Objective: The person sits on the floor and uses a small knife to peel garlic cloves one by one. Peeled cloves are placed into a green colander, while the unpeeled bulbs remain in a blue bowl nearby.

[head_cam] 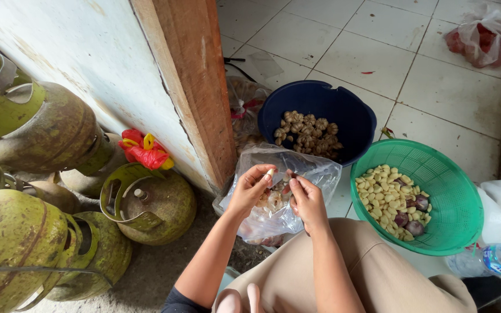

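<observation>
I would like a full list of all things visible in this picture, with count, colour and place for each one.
garlic clove: one, pale, pinched in the left hand's fingers
clear plastic bag: one, transparent, under both hands, holds peels and garlic
blue bucket: one, dark blue, behind the bag, holds unpeeled garlic
green basket: one, green, right of the bag, holds peeled cloves and a few purple shallots
gas cylinders: several, worn green, on the left by the wall
red bag: one, red and yellow, between the cylinders
wooden post: one, brown, centre
shallot bag: one, clear with red contents, top right on the tiled floor
water bottle: one, clear, lower right
left hand: over the bag
right hand: over the bag, what it holds is hidden
</observation>
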